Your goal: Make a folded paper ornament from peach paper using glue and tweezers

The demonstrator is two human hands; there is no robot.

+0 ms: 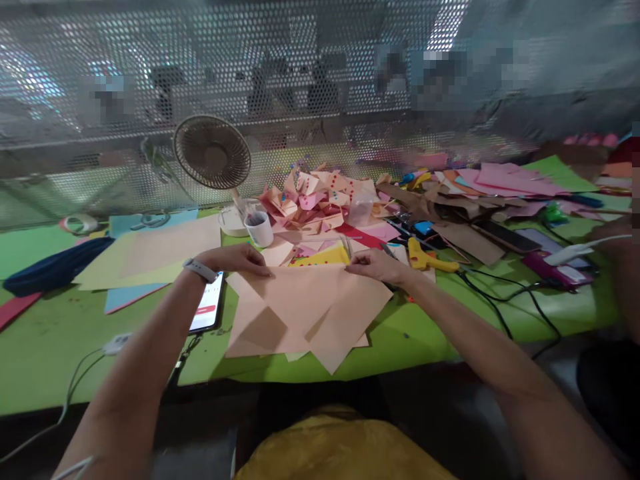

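Observation:
A peach sheet of paper point(305, 293) is stretched between my two hands above the table edge. My left hand point(245, 259) pinches its upper left corner, and my right hand point(375, 265) pinches its upper right corner. More peach sheets point(250, 333) lie beneath it at differing angles. Just beyond the held edge is a yellow piece with red dots point(323, 256), partly hidden. A lit phone point(207, 307) lies beside my left forearm. The yellow glue gun point(427, 257) rests to the right of my right hand.
A small fan point(213, 152) and a white cup point(259, 230) stand behind my left hand. A heap of folded peach paper pieces point(320, 193) sits at the back. Cords point(500, 293) and a purple power bank point(557, 270) lie right. A person's arm point(615, 267) shows at the right edge.

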